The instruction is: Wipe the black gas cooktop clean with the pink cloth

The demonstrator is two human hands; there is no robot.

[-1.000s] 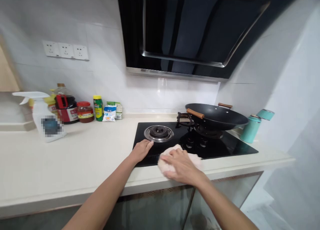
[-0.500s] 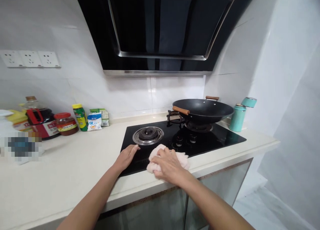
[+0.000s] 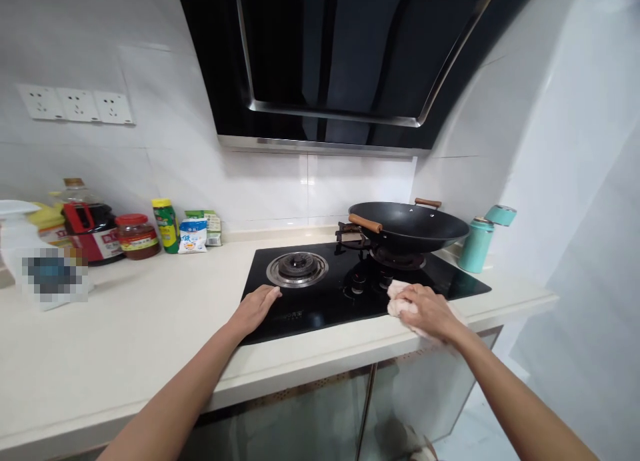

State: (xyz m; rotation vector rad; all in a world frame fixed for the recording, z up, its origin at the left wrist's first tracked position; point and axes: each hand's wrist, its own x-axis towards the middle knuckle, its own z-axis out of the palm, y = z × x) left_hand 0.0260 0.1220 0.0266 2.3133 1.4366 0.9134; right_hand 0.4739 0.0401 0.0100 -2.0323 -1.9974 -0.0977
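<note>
One pale pink cloth [image 3: 401,299] lies at the right part of the front edge of the black cooktop [image 3: 330,311], bunched under the right hand [image 3: 431,311], whose fingers are clamped on it; the left hand [image 3: 257,307] lies on the cooktop's left edge, holding nothing, its fingers close together. Small lettering on the glass near that hand is too faint to read with confidence. Two knobs sit between two burners, the left one [image 3: 299,267] bare, the right one under a single wok [image 3: 410,224] with two wooden handles. Of two packets on the counter, the blue-and-white one [image 3: 193,237] shows the character 低; the spray bottle's [image 3: 15,241] label is pixelated. One red-lidded jar [image 3: 137,239], one yellow-capped green container [image 3: 166,227] and three wall sockets [image 3: 77,105] also show
</note>
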